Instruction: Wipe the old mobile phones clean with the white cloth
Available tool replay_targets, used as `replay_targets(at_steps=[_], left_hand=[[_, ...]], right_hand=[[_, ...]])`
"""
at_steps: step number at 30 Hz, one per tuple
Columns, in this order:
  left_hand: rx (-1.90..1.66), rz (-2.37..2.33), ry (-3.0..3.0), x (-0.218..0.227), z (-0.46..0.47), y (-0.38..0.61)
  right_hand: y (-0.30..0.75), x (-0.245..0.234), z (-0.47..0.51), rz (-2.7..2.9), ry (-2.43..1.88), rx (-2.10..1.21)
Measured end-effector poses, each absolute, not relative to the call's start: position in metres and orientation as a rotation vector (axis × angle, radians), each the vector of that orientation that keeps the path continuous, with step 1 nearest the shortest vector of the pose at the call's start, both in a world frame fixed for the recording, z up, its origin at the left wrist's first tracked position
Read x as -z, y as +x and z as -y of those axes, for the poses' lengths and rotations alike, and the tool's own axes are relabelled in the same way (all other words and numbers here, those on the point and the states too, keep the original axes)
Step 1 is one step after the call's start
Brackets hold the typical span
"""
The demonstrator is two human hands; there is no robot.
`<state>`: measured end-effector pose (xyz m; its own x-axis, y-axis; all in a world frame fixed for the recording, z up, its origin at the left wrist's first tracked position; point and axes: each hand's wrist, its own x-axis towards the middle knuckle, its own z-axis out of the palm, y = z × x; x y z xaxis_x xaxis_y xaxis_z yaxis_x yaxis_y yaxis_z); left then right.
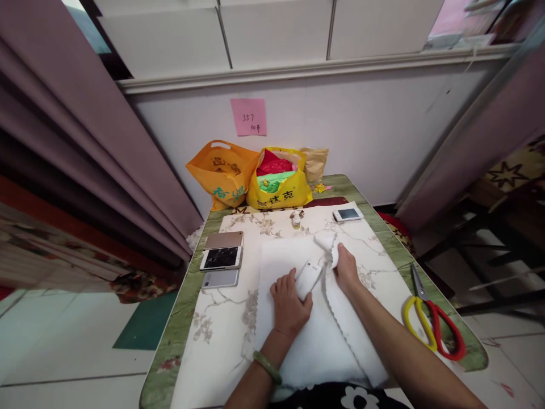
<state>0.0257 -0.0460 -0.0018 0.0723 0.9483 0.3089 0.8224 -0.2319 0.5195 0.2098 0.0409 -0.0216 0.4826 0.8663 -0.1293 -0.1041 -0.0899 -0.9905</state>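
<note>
A white cloth [315, 346] with scalloped edges is spread over the table in front of me. On it lies a white phone [308, 277], tilted, with its back facing up. My left hand [290, 305] grips the near end of the phone between thumb and fingers; a green bangle is on that wrist. To the right, my right hand [346, 267] pinches the raised edge of the cloth. That edge stands as a fold beside the phone, and part of the cloth lies under my right forearm.
Several phones [221, 258] lie at the left, another phone [348, 214] at the back right. Scissors [432, 324] with yellow and red handles rest by the right edge. An orange bag [225, 170], a yellow bag [279, 193] and a small bottle [297, 219] stand toward the back.
</note>
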Motion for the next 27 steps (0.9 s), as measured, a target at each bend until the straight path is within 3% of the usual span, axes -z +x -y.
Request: replay_targets(at_steps=[4, 12, 19, 24, 27], left_hand=[[-0.996, -1.768, 2.025, 0.007, 0.045, 0.024], [-1.080, -1.800, 1.863, 0.012, 0.040, 0.022], [-0.971, -1.958, 1.827, 0.008, 0.047, 0.014], [-1.014, -1.891, 1.837, 0.011, 0.046, 0.011], [-1.027, -1.899, 1.842, 0.011, 0.046, 0.011]], right_hand=[[0.212, 0.014, -0.045, 0.517, -1.320, -1.066], [0.175, -0.015, 0.000, 1.541, -1.215, -0.946], [0.169, -0.007, 0.024, 2.505, -1.072, -0.322], [0.180, -0.004, 0.017, 2.447, -1.378, -0.168], [0.178, -0.005, 0.019, 2.518, -1.264, -0.176]])
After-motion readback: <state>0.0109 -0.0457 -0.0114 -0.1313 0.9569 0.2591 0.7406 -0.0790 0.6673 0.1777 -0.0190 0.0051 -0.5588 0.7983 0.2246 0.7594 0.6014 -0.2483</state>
